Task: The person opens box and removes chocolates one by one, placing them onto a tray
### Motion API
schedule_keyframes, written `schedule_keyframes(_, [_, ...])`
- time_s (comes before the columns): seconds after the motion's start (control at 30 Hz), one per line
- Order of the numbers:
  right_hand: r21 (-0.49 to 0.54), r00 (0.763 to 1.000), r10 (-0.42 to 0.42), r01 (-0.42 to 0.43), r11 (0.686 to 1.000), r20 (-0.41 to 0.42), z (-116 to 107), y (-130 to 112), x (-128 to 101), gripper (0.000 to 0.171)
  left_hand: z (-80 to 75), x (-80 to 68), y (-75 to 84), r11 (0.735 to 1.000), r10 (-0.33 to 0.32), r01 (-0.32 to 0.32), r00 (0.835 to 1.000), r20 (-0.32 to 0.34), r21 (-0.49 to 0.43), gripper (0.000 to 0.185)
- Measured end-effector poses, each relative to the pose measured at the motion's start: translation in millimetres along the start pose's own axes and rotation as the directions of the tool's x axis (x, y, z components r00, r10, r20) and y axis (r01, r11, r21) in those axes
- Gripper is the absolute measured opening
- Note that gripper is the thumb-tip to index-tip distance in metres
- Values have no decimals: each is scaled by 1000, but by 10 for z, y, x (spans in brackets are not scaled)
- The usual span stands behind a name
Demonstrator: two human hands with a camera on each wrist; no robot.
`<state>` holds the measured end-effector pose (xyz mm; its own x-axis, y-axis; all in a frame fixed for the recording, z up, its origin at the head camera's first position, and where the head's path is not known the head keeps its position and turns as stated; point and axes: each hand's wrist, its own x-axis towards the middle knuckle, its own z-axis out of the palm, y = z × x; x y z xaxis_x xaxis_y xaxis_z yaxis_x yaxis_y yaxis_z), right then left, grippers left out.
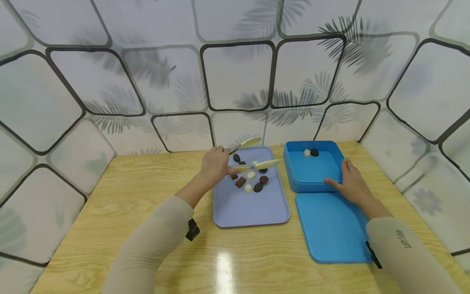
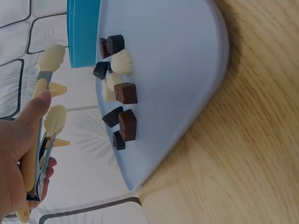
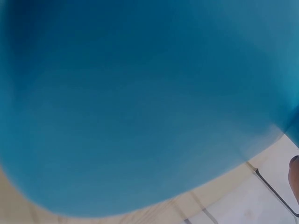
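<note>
You're working on a light wood-grain table [image 1: 121, 196]; take the lavender tray [image 1: 253, 208] at its middle as reference. Just right of the tray, at the far side, sits the open blue box [image 1: 312, 179], and nearer you, touching that box's front edge, the blue lid [image 1: 330, 228] lies flat on the wood. Near the tray's near-left corner there's a small black object [image 1: 192, 229] by your left sleeve; can't tell if it actually rests on the table.
</note>
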<state>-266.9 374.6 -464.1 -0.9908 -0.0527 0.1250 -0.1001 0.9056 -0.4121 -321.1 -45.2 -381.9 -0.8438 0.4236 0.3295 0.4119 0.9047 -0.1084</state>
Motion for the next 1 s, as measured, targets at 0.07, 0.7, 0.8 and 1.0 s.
schedule_keyframes(0.07, [-4,1000,3,-3,1000,-1,-7,-5,-6,107,-26,45,46,1000,-12,12,1000,20,-8,71])
schedule_keyframes(0.7, [-25,1000,27,-27,999,9,-23,-20,5,108,-74,656,931,997,74,-76,961,268,-3,67])
schedule_keyframes(0.8, [-26,999,29,-29,999,15,-20,-24,3,109,-22,715,1055,996,76,-89,957,281,32,66])
schedule_keyframes(1.0, [-39,999,29,-29,999,15,-14,-22,5,108,-9,826,1271,995,49,-75,940,338,66,64])
